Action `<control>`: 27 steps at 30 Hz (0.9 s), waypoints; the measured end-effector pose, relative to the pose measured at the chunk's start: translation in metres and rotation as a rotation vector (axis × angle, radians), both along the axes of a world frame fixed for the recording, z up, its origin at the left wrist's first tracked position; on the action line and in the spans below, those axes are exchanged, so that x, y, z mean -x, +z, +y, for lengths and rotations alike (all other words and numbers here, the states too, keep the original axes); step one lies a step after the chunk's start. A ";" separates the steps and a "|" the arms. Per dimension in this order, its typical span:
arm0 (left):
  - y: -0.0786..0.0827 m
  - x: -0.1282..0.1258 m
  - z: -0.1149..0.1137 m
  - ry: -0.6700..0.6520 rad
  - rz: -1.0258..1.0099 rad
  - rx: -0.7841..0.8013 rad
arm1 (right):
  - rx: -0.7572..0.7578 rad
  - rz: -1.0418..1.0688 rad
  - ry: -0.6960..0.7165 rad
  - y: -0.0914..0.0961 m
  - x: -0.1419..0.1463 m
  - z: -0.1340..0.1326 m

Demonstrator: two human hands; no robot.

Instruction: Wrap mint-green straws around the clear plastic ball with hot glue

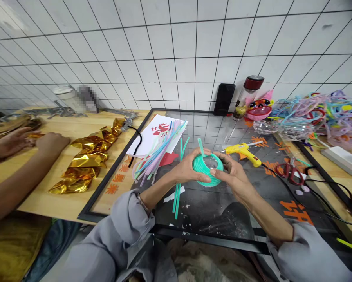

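Observation:
Both my hands are wrapped around a rounded form of coiled turquoise strip [206,178], with something transparent showing in its open middle. My left hand [187,168] grips its left side, and my right hand [231,168] holds its right side with the thumb on the near rim. One strip end sticks up at the top. Left of the coil, a few loose turquoise strips [177,201] lie on the dark glass panel [205,211]. A yellow glue gun [243,150] rests just beyond my right hand.
Pastel strips [161,150] lie on white paper [143,137]. Red-handled scissors [290,172], cords, a phone [224,99], a bottle [246,98] and tangled strips [328,113] are around the right side. At left, a co-worker's hands [51,143] work near gold foil [87,156].

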State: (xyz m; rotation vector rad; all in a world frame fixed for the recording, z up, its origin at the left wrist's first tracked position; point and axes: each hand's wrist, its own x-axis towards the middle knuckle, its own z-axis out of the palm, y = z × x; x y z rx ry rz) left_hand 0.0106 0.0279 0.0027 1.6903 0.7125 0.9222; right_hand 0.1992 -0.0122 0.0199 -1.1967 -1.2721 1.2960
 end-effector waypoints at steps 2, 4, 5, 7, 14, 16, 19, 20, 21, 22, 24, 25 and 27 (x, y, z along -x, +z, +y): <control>0.003 -0.001 -0.002 0.013 0.001 0.002 | 0.009 0.006 -0.009 0.001 0.000 -0.001; 0.004 -0.001 -0.004 0.018 0.011 0.007 | 0.008 0.006 -0.014 0.002 0.000 -0.001; 0.005 -0.001 -0.004 0.020 0.017 0.013 | 0.004 0.004 -0.015 0.002 0.000 -0.001; 0.005 0.000 -0.004 0.024 0.027 0.032 | -0.011 -0.004 -0.010 0.002 0.001 -0.002; 0.004 -0.002 -0.007 0.066 0.051 -0.012 | -0.061 -0.059 0.034 -0.005 -0.006 0.002; 0.006 -0.003 -0.009 0.072 0.057 -0.048 | -0.149 -0.127 0.004 -0.003 -0.010 0.003; 0.010 -0.005 -0.012 0.091 0.085 -0.078 | -0.420 -0.272 -0.077 0.010 -0.012 0.001; 0.011 -0.006 -0.013 0.092 0.096 -0.073 | -0.523 -0.331 -0.087 0.018 -0.010 -0.001; 0.011 -0.007 -0.014 0.093 0.103 -0.067 | -0.623 -0.386 -0.088 0.026 -0.008 -0.003; 0.011 -0.007 -0.015 0.094 0.106 -0.059 | -0.716 -0.456 -0.085 0.036 -0.004 -0.005; 0.009 -0.009 -0.016 0.098 0.109 -0.049 | -0.894 -0.587 -0.071 0.053 0.005 -0.008; 0.008 -0.010 -0.017 0.097 0.106 -0.056 | -0.956 -0.628 -0.042 0.060 0.009 -0.008; 0.007 -0.012 -0.017 0.086 0.086 -0.105 | -1.010 -0.671 0.031 0.068 0.014 -0.006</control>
